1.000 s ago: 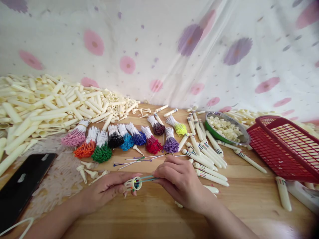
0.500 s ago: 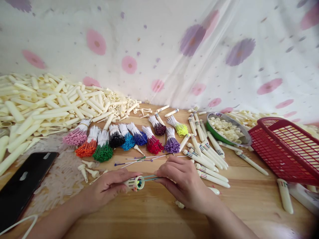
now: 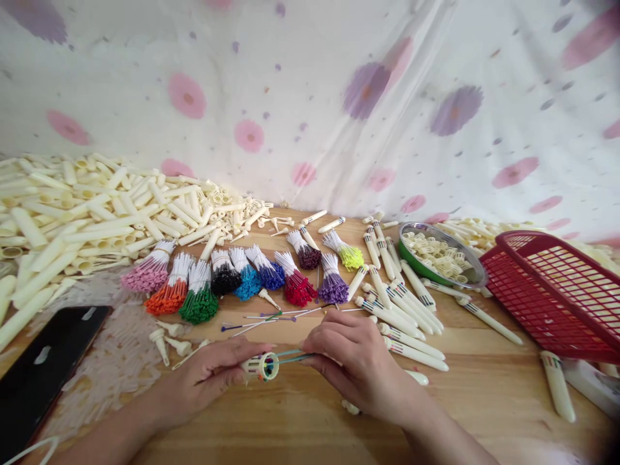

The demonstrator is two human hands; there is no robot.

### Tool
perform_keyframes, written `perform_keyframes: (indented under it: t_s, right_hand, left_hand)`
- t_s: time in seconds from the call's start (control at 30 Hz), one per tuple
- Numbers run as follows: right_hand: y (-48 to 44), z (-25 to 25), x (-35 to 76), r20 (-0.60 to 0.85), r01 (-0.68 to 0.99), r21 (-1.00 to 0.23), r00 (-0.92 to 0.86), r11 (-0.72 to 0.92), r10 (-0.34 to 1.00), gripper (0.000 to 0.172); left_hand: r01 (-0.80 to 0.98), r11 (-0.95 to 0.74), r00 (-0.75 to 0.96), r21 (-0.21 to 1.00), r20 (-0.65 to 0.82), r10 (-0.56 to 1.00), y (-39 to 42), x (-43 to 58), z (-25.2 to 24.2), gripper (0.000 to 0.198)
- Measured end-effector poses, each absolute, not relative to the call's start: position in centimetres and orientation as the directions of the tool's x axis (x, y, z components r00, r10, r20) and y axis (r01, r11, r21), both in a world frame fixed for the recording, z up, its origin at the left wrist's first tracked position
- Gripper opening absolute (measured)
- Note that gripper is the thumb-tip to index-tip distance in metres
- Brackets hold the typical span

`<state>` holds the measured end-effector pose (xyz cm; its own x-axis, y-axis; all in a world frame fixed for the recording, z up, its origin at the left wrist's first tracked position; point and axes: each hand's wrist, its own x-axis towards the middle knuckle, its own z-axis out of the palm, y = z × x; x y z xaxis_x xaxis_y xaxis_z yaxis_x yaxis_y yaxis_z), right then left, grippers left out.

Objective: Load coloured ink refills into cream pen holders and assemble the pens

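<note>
Closed around a cream slotted pen barrel [image 3: 256,367], my left hand [image 3: 216,365] holds it sideways with the round open end facing right. Small coloured pieces show inside that opening and in the slots. My right hand [image 3: 351,361] pinches thin teal prongs that look like tweezers [image 3: 290,357]; their tips reach the barrel's mouth. Just beyond the hands lie a few loose refills [image 3: 261,321] with white stems and coloured ends. Farther back stand bundled refills in several colours, among them green [image 3: 199,300], red [image 3: 298,287] and purple [image 3: 333,284].
Cream tubes [image 3: 87,213] are heaped at the back left. Clear small parts [image 3: 106,361] and a black phone [image 3: 48,361] lie at left. To the right are assembled pens [image 3: 397,316], a bowl of cream rings [image 3: 436,255] and a red basket [image 3: 557,290].
The teal prongs have shifted slightly at the barrel's mouth. The whole view has tilted a little, with the table sitting slightly lower. Both hands keep their grips.
</note>
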<state>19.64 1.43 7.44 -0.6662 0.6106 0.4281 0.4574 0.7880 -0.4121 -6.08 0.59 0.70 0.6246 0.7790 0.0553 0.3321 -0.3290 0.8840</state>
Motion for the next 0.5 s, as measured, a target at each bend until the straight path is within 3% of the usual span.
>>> perform_keyframes:
  t_s: [0.5]
  right_hand:
    - [1.09,7.52,19.26,0.416,0.45,-0.426,-0.673,0.785,0.611,0.011]
  left_hand:
    - [0.368,-0.405,0.631,0.837,0.095,0.77,0.53,-6.21,0.69,0.038]
